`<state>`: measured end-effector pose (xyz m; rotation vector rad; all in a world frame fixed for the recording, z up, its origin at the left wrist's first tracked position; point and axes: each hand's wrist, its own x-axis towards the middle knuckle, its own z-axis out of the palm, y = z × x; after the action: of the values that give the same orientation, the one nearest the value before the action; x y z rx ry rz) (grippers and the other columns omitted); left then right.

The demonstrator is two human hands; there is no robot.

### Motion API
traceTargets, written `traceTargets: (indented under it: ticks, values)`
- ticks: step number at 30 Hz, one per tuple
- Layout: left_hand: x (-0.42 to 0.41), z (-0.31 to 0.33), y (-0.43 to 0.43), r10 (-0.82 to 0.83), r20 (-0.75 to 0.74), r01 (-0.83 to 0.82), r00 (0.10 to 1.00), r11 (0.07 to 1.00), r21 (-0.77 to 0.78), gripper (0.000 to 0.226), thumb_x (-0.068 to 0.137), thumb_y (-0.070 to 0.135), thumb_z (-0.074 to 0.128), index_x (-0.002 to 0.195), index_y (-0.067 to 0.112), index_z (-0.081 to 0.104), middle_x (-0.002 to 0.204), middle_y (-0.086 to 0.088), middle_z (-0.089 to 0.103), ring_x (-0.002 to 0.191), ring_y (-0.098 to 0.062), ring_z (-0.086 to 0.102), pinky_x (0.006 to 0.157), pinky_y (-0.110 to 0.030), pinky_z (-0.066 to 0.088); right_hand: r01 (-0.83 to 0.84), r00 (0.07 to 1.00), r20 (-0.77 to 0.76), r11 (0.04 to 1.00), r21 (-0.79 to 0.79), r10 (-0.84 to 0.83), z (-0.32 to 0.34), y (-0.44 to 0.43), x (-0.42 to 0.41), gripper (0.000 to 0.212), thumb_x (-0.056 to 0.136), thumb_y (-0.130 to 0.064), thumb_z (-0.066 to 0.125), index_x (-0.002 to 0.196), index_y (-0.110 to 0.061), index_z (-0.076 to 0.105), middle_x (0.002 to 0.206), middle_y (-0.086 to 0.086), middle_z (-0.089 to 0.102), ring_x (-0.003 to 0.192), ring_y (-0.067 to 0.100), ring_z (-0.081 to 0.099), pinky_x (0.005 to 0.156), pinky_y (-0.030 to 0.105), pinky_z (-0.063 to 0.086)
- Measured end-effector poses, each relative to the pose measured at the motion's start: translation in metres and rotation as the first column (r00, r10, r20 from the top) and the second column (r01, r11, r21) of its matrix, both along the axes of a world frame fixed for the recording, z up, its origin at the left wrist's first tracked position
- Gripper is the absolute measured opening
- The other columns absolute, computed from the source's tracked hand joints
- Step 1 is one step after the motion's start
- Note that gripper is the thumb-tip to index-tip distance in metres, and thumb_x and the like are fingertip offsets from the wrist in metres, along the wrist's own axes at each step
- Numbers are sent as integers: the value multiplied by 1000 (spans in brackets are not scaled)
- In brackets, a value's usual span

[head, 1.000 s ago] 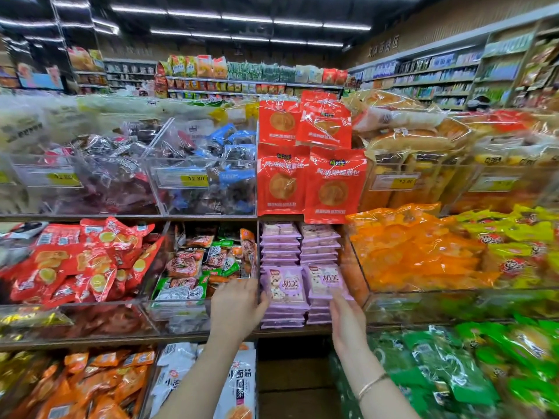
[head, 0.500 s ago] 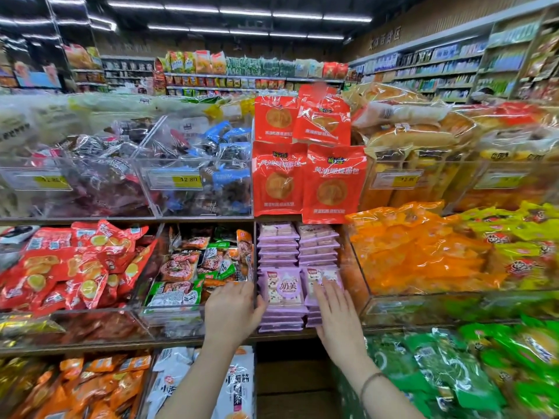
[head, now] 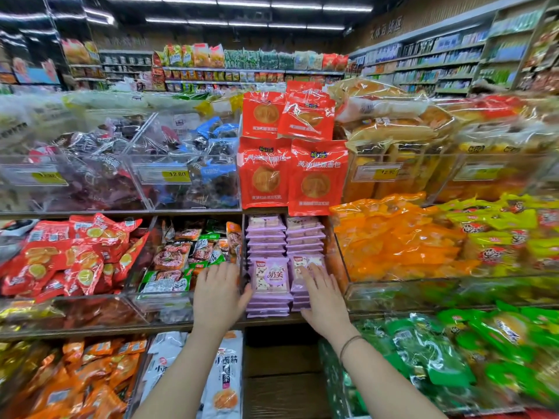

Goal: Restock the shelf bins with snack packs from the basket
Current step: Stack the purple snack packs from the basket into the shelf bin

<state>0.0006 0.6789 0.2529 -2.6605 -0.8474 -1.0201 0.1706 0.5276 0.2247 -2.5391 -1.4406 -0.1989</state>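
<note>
Two stacks of purple snack packs [head: 270, 278] fill the middle shelf slot, each with one pack standing upright in front. My left hand [head: 218, 294] rests at the left side of the left stack, thumb against the front pack, fingers straight. My right hand [head: 323, 293] lies flat with spread fingers on the front pack of the right stack [head: 298, 285]. No basket is in view.
Clear bins flank the slot: mixed green and red packs [head: 178, 261] to the left, orange packs [head: 393, 237] to the right. Red bread packs [head: 293, 173] stand on the shelf above. Green packs [head: 438, 358] and white packs [head: 223, 376] fill the lower shelf.
My right hand has moved up from the shelf edge onto the front of the right purple stack. My left hand has stayed at the left stack's side.
</note>
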Motion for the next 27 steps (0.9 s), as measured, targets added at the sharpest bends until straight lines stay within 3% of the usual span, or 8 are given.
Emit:
traceTargets:
  ticks: [4, 7, 9, 12, 16, 21, 24, 27]
  values:
    - [-19, -11, -45, -90, 262, 163, 961, 948, -273, 43, 85, 26, 64, 118, 0, 55, 116, -13, 58, 113, -28, 51, 97, -41, 43, -15, 938, -328, 956, 292, 115, 3, -38, -25, 65, 92, -37, 53, 148, -29, 21, 155, -13, 13, 144, 9, 12, 116, 27, 21]
    - [-45, -44, -107, -84, 387, 287, 918, 816, -502, 26, 87, 28, 58, 111, 18, 58, 107, 8, 59, 102, -4, 53, 88, -20, 41, 109, 847, -524, 935, 338, 90, -15, -80, -44, 54, 92, -39, 53, 141, -24, 36, 142, -9, 37, 129, 7, 38, 105, 23, 36]
    - [-60, -73, -147, -8, 333, 255, 943, 658, -708, 10, 89, 23, 61, 98, 27, 59, 94, 14, 60, 89, 4, 56, 76, -13, 42, 208, 730, -683, 937, 280, 42, -37, -108, -51, 42, 92, -32, 57, 130, -18, 49, 123, -4, 53, 110, 9, 53, 90, 17, 39]
    - [-90, -115, -193, -63, 158, 169, 985, 267, -949, 9, 89, 14, 61, 84, 21, 59, 81, 6, 63, 78, -10, 60, 73, -22, 43, 291, 524, -849, 952, 98, -73, -81, -154, -66, 25, 91, -24, 60, 112, -12, 59, 97, -3, 60, 87, 7, 56, 72, 11, 38]
    - [-141, -166, -249, -368, -159, -129, 916, 105, -986, 16, 97, 30, 49, 87, 20, 57, 83, 9, 57, 78, -5, 57, 68, -8, 40, 340, 342, -919, 938, -74, -197, -150, -235, -101, 7, 89, -16, 61, 96, -14, 61, 84, -4, 61, 82, 13, 57, 72, 18, 44]
    - [-220, -222, -316, -385, -398, -429, 833, 5, -903, 22, 99, 24, 45, 77, 23, 47, 76, 5, 54, 64, -2, 50, 62, -13, 42, 376, 245, -897, 889, -262, -368, -219, -340, -165, 9, 89, -8, 58, 85, -13, 64, 84, 6, 61, 84, 16, 54, 80, 30, 47]
    - [-253, -237, -333, -397, -421, -475, 815, -43, -879, 16, 95, 17, 51, 80, 18, 56, 81, 1, 60, 68, -7, 57, 57, -7, 42, 341, 213, -846, 849, -405, -489, -245, -395, -203, 19, 91, -5, 52, 94, 7, 67, 89, 20, 64, 82, 15, 51, 76, 30, 44]
    - [-274, -241, -346, -311, -380, -422, 871, -78, -903, 15, 91, 7, 54, 77, 9, 58, 81, -7, 61, 69, -17, 55, 63, -17, 46, 316, 231, -810, 829, -462, -539, -251, -444, -240, 17, 91, -9, 51, 83, -6, 66, 79, 6, 59, 80, 11, 51, 68, 23, 37]
